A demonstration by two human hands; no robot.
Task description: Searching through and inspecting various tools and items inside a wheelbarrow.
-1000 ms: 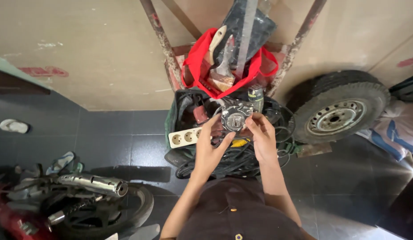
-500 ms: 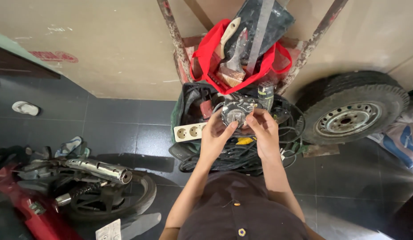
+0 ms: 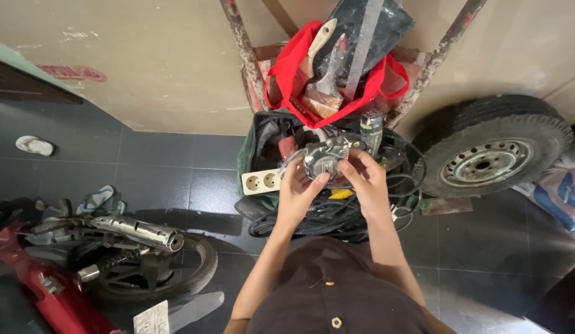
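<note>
Both hands hold a round grey metal part (image 3: 325,158) in front of me, over an open dark tool bag (image 3: 256,142). My left hand (image 3: 300,193) grips it from the lower left, thumb against its face. My right hand (image 3: 365,180) grips its right side. The bag holds black cables (image 3: 312,216), a power tool (image 3: 370,131) and a white power strip (image 3: 262,181) sticking out to the left.
A red bag (image 3: 287,74) with brushes and a metal ruler sits on a rusty hand-truck frame (image 3: 241,46) against the wall. A tyre on a rim (image 3: 491,154) leans at right. A red motorcycle's rear with chrome exhaust (image 3: 133,230) lies lower left. A sandal (image 3: 35,145) lies far left.
The view has shifted slightly; both hands keep the round metal part, with the left thumb moving onto its face.
</note>
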